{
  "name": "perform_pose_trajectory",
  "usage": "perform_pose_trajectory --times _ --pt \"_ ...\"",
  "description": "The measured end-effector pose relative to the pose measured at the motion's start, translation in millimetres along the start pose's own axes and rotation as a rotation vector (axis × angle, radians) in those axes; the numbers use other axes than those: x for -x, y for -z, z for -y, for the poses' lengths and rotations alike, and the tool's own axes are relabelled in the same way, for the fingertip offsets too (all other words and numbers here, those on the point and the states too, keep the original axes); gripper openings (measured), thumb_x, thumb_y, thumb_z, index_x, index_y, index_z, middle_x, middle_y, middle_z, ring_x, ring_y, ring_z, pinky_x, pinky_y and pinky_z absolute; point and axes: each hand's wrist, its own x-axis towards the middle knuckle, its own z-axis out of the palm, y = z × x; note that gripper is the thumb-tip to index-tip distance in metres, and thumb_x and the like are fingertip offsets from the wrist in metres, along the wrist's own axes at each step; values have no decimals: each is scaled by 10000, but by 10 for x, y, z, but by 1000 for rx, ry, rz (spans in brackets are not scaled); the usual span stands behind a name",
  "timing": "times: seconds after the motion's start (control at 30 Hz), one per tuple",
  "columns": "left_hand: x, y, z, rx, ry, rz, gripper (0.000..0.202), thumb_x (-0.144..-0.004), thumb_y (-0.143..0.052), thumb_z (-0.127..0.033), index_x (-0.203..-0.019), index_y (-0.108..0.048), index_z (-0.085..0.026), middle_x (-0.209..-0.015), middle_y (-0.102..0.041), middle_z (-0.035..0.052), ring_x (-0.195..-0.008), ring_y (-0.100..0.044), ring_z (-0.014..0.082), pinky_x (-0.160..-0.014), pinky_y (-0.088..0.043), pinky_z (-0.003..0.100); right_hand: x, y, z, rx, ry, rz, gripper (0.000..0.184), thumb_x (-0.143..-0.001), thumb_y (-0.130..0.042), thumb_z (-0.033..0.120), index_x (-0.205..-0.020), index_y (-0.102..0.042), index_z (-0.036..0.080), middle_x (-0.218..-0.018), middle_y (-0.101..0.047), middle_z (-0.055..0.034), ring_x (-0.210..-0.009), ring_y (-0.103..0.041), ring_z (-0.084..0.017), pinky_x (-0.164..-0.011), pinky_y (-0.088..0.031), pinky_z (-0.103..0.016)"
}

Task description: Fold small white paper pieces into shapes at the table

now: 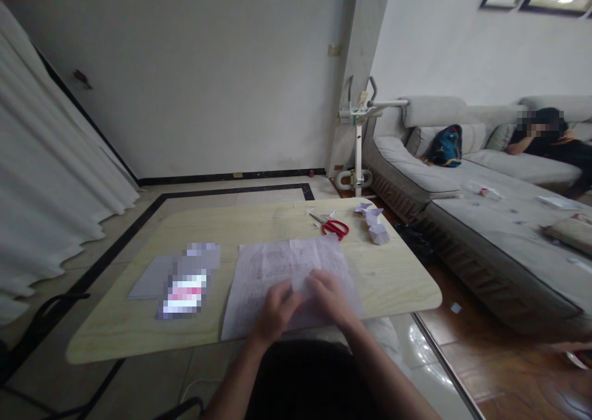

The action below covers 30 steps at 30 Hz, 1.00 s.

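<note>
A white printed sheet of paper (277, 266) lies on the pale wooden table (393, 278), its near part raised in a fold. My left hand (274, 312) and my right hand (329, 296) rest side by side on the sheet's near edge, fingers curled and pressing or pinching the folded paper. Red-handled scissors (333, 226) lie beyond the sheet at the far side of the table. Folded white paper pieces (375, 222) sit to the right of the scissors.
More sheets of paper (157, 272) lie left of the sheet. A grey sofa (485, 222) runs along the right, with a blue bag (446, 145) and a person lying at its far end. A white stand (357, 142) is behind the table. White curtains (41, 161) hang left.
</note>
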Motion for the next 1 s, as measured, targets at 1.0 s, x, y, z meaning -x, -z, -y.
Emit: perform_pose_trajectory --times 1.0 --pt "-101 9 24 50 34 -358 257 -772 -585 -379 -635 -637 -168 -632 -629 13 -680 -584 200 -637 -462 271 49 -60 40 -119 74 33 448 -719 -703 292 -1126 -521 254 -793 -556 20 -622 -508 -130 -543 -419 -240"
